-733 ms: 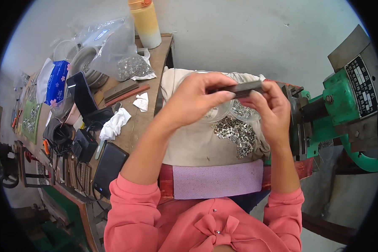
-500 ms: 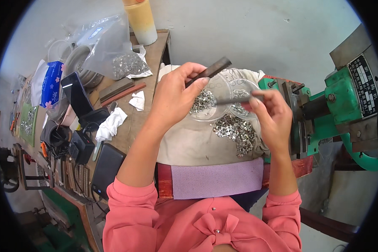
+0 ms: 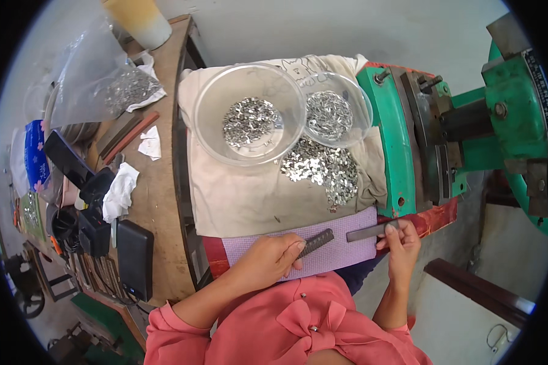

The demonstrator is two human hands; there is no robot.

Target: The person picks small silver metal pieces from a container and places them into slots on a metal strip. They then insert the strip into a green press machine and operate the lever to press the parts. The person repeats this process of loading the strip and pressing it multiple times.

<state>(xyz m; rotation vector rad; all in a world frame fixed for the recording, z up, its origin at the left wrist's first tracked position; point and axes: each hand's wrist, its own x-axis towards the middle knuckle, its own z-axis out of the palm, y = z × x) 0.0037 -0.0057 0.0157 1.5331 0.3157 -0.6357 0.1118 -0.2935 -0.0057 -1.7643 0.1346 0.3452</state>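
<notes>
My left hand (image 3: 268, 260) is closed around a dark notched metal bar (image 3: 318, 241), whose ridged end points up and to the right. In my right hand (image 3: 402, 244) a flat, smooth dark metal strip (image 3: 364, 233) is pinched between thumb and fingers, pointing left. The two pieces are apart, their ends close to each other over a purple textured mat (image 3: 347, 258). Beyond them, a loose heap of small shiny metal pieces (image 3: 323, 165) lies on a beige cloth (image 3: 225, 201). A large clear tub (image 3: 202, 125) and a smaller clear tub (image 3: 364, 112) hold more small metal parts.
A green machine (image 3: 396, 158) stands at the right of the cloth. On the wooden table (image 3: 158, 213) at left are a black power bank (image 3: 135, 258), a phone (image 3: 68, 159) on a stand, crumpled tissue (image 3: 120, 188), a red bar (image 3: 131, 137) and a plastic bag of metal parts (image 3: 131, 88).
Both hands have come down from above the tubs to the purple mat, each still holding its metal piece. The tubs and heap are now uncovered, and the view has shifted.
</notes>
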